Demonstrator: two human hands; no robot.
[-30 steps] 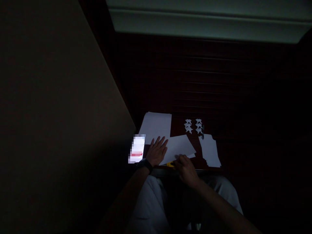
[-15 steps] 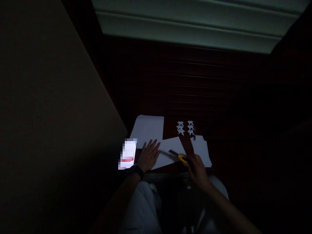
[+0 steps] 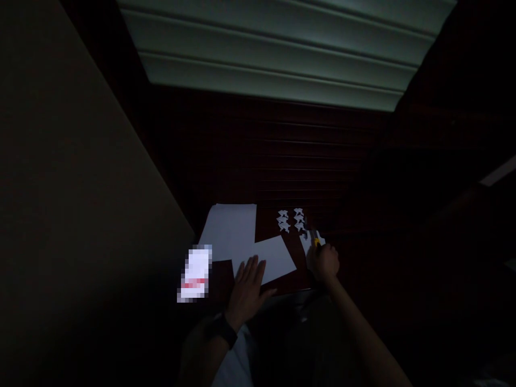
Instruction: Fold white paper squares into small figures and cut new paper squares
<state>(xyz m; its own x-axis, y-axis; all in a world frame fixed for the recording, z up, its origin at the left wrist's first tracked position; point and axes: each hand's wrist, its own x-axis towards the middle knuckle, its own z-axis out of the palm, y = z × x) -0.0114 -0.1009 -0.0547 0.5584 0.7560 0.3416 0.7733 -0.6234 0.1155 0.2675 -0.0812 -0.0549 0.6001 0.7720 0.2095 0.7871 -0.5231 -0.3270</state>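
Note:
My left hand (image 3: 249,287) lies with outstretched fingers on the near-left part of a white paper sheet (image 3: 278,258) on the small dark table. In my closed right hand (image 3: 326,262) is a utility knife with a yellow body (image 3: 316,242), its tip pointing away from me. That hand is over a smaller stack of white paper (image 3: 305,244) at the table's right side and hides much of it. The knife's far end is dim, close to a small dark object I cannot make out.
A larger stack of white paper (image 3: 234,223) lies at the back left. Several small folded paper figures (image 3: 283,220) stand in two columns at the back. A lit, pixelated screen (image 3: 196,273) is at the left edge. A pale wall (image 3: 100,161) rises on the left.
My right hand has carried the utility knife from above the middle sheet to the right-hand paper stack. My left hand has slid nearer to me on the sheet. The camera view has shifted.

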